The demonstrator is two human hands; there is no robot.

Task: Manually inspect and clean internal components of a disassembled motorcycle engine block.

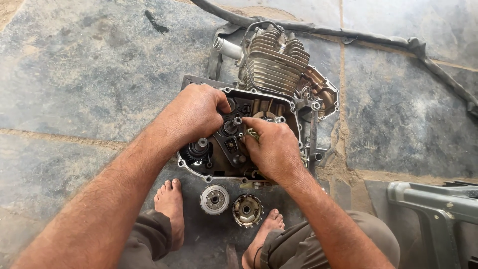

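Showing, left to right: the left hand curled, fingers pressed into the open grey metal engine crankcase on the stone floor; the right hand closed, fingertips pinching near a small upright steel shaft. Below lie a round silver clutch plate assembly and a rusty clutch hub.

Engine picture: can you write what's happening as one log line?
left hand: inside open engine case | right hand: on parts by shaft | two round clutch parts: on floor between feet
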